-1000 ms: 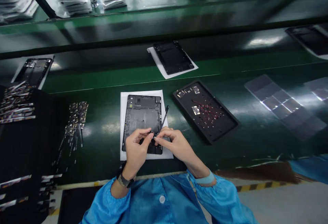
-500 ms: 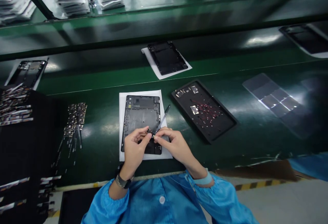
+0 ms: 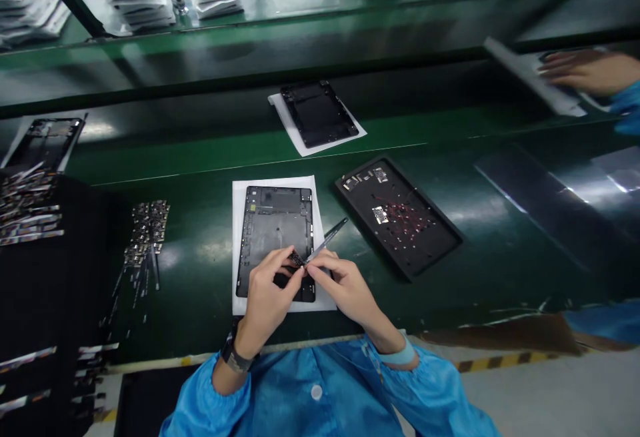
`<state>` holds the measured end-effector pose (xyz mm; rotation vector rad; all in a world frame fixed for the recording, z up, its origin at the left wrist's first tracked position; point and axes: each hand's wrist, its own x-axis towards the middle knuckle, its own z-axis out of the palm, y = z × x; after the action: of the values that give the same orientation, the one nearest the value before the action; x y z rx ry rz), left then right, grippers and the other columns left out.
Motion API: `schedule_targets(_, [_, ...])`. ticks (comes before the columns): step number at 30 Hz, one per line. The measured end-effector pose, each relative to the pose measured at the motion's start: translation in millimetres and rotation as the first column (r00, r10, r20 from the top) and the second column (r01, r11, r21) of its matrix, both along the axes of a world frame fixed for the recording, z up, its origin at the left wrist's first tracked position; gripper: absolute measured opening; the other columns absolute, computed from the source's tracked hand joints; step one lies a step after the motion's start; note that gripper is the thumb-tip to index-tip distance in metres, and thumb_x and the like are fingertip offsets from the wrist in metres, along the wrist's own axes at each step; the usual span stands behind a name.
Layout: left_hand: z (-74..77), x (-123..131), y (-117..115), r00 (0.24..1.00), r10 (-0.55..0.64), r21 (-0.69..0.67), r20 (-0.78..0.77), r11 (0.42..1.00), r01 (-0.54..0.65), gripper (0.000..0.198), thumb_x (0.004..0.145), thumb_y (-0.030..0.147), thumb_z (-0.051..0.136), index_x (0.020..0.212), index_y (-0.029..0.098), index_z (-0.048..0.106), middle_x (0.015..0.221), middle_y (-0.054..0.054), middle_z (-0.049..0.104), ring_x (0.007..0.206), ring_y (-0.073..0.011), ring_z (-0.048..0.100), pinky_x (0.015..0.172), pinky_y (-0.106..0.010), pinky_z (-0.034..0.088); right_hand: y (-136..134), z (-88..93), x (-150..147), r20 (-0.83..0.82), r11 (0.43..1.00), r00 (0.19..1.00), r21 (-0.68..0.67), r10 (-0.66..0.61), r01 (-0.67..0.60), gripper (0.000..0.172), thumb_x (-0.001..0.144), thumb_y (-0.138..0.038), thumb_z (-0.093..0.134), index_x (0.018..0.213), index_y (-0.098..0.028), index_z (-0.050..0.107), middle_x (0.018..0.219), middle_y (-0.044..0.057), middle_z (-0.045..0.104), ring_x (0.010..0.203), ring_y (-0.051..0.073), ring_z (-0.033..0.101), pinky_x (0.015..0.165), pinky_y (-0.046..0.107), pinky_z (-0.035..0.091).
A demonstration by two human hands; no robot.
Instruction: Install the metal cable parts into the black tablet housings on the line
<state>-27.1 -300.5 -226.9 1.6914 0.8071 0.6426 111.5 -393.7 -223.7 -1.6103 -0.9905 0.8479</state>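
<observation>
My left hand [image 3: 267, 290] pinches a small dark circuit board [image 3: 297, 259] between thumb and fingers, just above a tablet housing. My right hand [image 3: 343, 284] is closed, its thumb and forefinger meeting at the board's right end. A slim grey pen-like tool [image 3: 330, 236] sticks out up and to the right from that hand; its lower end is hidden by the fingers. Beneath both hands the black tablet housing [image 3: 277, 224] lies on a white sheet [image 3: 240, 187]. Whether the right fingertips also grip a small part of the board is too fine to see.
To the right lies a black tray [image 3: 425, 257] with boards and red-wired parts. Several circuit boards [image 3: 147, 227] lie left. Behind, another tablet housing [image 3: 320, 117] rests on paper. Far right, a co-worker's hand [image 3: 593, 70] holds a blurred panel [image 3: 530, 77]. Clear film [image 3: 530, 204] lies below.
The circuit board has tilted in my fingers and the pen-like tool has swung rightward and down. The rear housings have shifted slightly left. A co-worker's hand has come in at right and raised a panel.
</observation>
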Motion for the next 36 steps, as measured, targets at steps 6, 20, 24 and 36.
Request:
schedule_targets(6, [-1.9, -2.4, 2.1, 0.999, -0.041, -0.053, 0.035, 0.998, 0.043, 0.032, 0.084, 0.020, 0.068, 0.116, 0.018, 0.072, 0.110, -0.010, 0.073, 0.088, -0.0196, 0.075, 0.081, -0.030, 0.064, -0.6, -1.8, -0.1, 0.010, 1.000, 1.000, -0.016, -0.016, 0.016, 0.036, 0.094, -0.051, 0.059, 0.077, -0.022, 0.073, 0.077, 0.006, 0.070, 0.078, 0.022, 0.060, 0.077, 0.037, 0.046])
schedule_targets(20, [1.8, -2.2, -0.4, 0.998, -0.061, -0.011, 0.016, 0.998, 0.061, 0.028, 0.087, 0.021, 0.067, 0.114, 0.019, 0.071, 0.109, -0.009, 0.073, 0.088, -0.0191, 0.074, 0.082, -0.030, 0.062, -0.2, -1.3, -0.8, 0.015, 0.999, 0.999, -0.014, -0.037, 0.037, 0.038, 0.092, -0.050, 0.061, 0.070, -0.022, 0.074, 0.077, 0.006, 0.072, 0.078, 0.023, 0.064, 0.077, 0.037, 0.048])
schedule_targets(24, [1.2, -1.9, -1.1, 0.998, -0.063, 0.039, 0.016, 0.997, 0.062, 0.029, 0.087, 0.019, 0.064, 0.116, 0.019, 0.070, 0.110, -0.009, 0.072, 0.087, -0.0183, 0.074, 0.082, -0.030, 0.062, -0.1, -0.9, -0.8, 0.017, 0.999, 0.999, -0.012, -0.030, 0.031, 0.037, 0.093, -0.049, 0.061, 0.071, -0.022, 0.074, 0.078, 0.006, 0.073, 0.079, 0.023, 0.065, 0.077, 0.038, 0.049])
schedule_targets(36, [-1.8, 1.7, -7.3, 1.000, 0.006, 0.278, -0.017, 0.960, -0.001, 0.032, 0.084, 0.014, 0.063, 0.115, 0.018, 0.068, 0.100, -0.009, 0.074, 0.086, -0.0194, 0.073, 0.081, -0.029, 0.060, 0.6, 0.1, -1.0, 0.000, 0.999, 1.000, -0.023, -0.023, 0.023, 0.034, 0.092, -0.044, 0.061, 0.069, -0.023, 0.074, 0.076, 0.005, 0.072, 0.078, 0.023, 0.064, 0.076, 0.036, 0.049])
